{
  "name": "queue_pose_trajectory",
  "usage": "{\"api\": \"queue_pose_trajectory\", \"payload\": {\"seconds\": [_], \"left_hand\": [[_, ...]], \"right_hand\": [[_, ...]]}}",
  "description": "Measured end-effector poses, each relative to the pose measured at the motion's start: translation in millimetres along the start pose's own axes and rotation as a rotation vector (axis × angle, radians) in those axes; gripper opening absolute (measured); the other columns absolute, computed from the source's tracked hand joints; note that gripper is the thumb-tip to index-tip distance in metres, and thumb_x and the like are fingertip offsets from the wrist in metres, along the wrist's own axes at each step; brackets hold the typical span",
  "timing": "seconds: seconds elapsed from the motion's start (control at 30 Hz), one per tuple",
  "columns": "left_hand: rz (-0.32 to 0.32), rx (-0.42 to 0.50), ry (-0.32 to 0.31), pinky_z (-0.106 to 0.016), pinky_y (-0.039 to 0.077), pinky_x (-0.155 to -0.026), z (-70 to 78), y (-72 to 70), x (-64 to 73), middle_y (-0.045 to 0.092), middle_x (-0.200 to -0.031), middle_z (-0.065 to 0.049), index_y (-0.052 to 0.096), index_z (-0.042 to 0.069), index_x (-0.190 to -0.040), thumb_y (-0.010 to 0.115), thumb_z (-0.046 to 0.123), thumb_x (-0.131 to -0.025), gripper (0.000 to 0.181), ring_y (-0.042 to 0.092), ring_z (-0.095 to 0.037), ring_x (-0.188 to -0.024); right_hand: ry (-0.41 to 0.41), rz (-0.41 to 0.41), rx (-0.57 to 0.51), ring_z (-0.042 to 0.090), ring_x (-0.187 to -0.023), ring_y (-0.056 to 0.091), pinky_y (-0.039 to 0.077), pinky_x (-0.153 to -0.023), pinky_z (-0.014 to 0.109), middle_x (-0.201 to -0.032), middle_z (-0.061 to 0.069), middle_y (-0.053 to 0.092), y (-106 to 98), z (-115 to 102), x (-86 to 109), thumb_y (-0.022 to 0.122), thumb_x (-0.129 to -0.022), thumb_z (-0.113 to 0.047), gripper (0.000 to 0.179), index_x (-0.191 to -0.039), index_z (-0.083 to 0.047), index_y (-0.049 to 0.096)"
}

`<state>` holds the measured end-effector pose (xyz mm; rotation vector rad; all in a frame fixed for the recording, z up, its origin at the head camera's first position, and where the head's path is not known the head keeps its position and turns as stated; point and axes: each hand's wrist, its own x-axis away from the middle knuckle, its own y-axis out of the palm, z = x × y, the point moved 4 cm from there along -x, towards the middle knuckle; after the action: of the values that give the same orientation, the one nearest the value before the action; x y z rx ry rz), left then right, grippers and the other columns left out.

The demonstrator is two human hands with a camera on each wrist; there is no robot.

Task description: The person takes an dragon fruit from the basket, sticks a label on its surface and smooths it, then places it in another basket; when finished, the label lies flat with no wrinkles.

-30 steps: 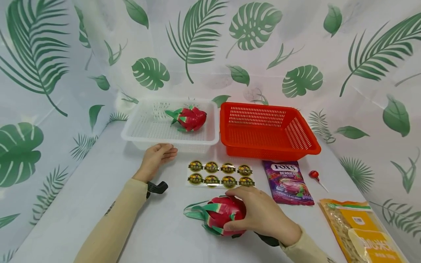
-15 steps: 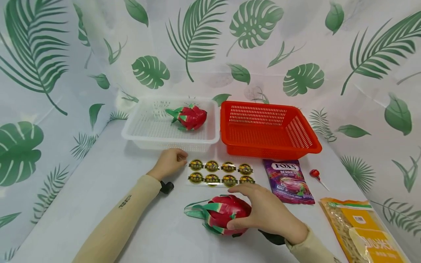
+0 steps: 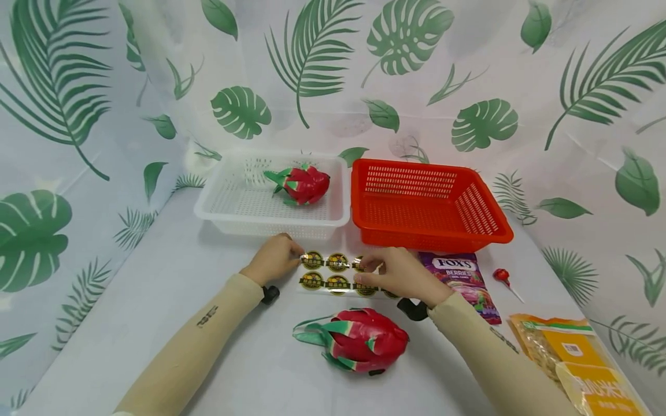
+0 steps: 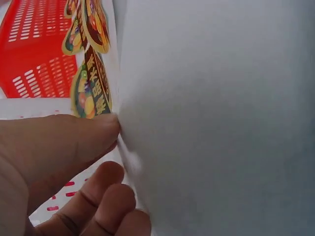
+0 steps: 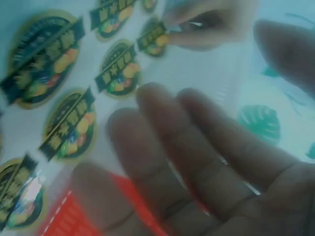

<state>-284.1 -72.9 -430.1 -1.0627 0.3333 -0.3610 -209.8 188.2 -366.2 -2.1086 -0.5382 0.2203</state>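
A sheet of round fruit stickers (image 3: 338, 263) lies flat on the table. My left hand (image 3: 273, 260) is at its left edge; in the left wrist view, the thumb and forefinger pinch the border of the sheet (image 4: 89, 93). Over the sheet's right half is my right hand (image 3: 403, 276), covering some stickers. Its fingers (image 5: 162, 113) spread loosely with nothing between them in the blurred right wrist view. A red dragon fruit (image 3: 366, 341) with green leaf tips lies on the table just nearer than the sheet, touched by neither hand.
Behind the sheet stands a white basket (image 3: 270, 224) with another dragon fruit (image 3: 308, 186) inside. A red basket (image 3: 432, 237) adjoins it on the right. Farther right are a purple candy bag (image 3: 481, 297), a red lollipop (image 3: 501, 275) and a yellow packet (image 3: 577, 352).
My right hand has let go of the near dragon fruit and moved up over the sticker sheet. The left hand has come from the white basket's front to the sheet's left edge.
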Motion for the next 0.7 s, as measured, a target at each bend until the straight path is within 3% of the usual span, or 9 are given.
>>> {"api": "queue_pose_trajectory", "payload": {"seconds": [0.2,0.3,0.47,0.7], "left_hand": [[-0.021,0.119,-0.058,-0.034,0.060,-0.085,-4.0,2.1,-3.1,0.080,-0.098,-0.009,0.081,0.006,-0.103,0.077,0.006,-0.089,0.015,0.073,-0.019,-0.091],[-0.053,0.266,-0.108,-0.027,0.058,-0.073,-6.6,2.7,-3.4,0.080,-0.092,-0.008,0.080,0.005,-0.103,0.076,0.007,-0.090,0.014,0.072,-0.013,-0.081],[-0.097,0.496,-0.193,-0.025,0.059,-0.066,-8.1,2.7,-1.9,0.079,-0.088,-0.009,0.079,0.002,-0.107,0.072,0.007,-0.094,0.016,0.073,-0.011,-0.074],[-0.098,0.607,-0.258,-0.031,0.064,-0.071,-7.6,-1.3,2.9,0.080,-0.093,-0.013,0.079,-0.001,-0.108,0.073,0.005,-0.094,0.016,0.077,-0.016,-0.076]], "right_hand": [[-0.029,-0.087,0.021,0.015,-0.090,0.069,0.061,-0.084,0.033,-0.099,0.001,0.078,16.0,-3.1,-54.0,0.078,-0.094,-0.028,0.030,-0.117,-0.008,0.077],[-0.085,-0.084,0.045,0.016,-0.089,0.072,0.062,-0.085,0.034,-0.099,0.006,0.080,25.6,-8.6,-73.7,0.078,-0.093,-0.019,0.025,-0.113,-0.004,0.076],[-0.106,-0.007,0.074,0.019,-0.089,0.076,0.063,-0.083,0.034,-0.098,0.011,0.080,33.3,-18.4,-88.9,0.077,-0.091,-0.008,0.020,-0.110,0.000,0.076],[-0.155,0.059,0.124,0.017,-0.083,0.074,0.061,-0.079,0.032,-0.089,0.008,0.080,39.5,-24.8,-98.6,0.077,-0.090,-0.003,0.009,-0.099,-0.004,0.078]]}}
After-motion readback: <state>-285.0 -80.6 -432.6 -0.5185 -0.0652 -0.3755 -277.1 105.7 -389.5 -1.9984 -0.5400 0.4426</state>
